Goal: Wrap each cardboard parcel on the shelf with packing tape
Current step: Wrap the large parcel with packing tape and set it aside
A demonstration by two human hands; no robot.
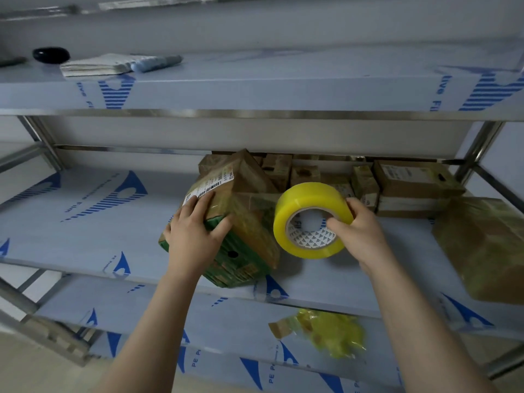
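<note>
**Middle shelf** (85,222): metal, covered in blue-printed protective film. All task items are carried here.

**Parcel** (249,222): brown cardboard with a green printed side and a white barcode label on its top face. It is stood tilted at the middle of the shelf, its lower corner close to the front edge. Glossy tape is already seen over much of its surface.

**Left hand** (192,236): laid over the parcel's near upper edge. The fingers (198,204) are stretched flat across the label and the thumb is pressed against the green side, so nothing is enclosed.

**Tape roll** (309,219): yellow-tinted clear tape on a white printed core, held just right of the parcel and clear of the shelf surface.

**Right hand** (360,231): the roll is gripped, with the thumb hooked into the core and the other fingers curled over the outer winding.

**Strip of tape** (261,198): drawn taut from the roll's top to the parcel's right face.

**Stacked parcels** (411,180): several taped brown boxes, piled at the back right corner.

**Large parcel** (487,248): taped, set at the right edge towards the front.

**Upper shelf** (283,80): a black object (51,54) and a paper stack (93,65) are kept towards its back left.

**Lower shelf** (198,316): a wad of yellow tape (329,333) is lying right of centre.
</note>
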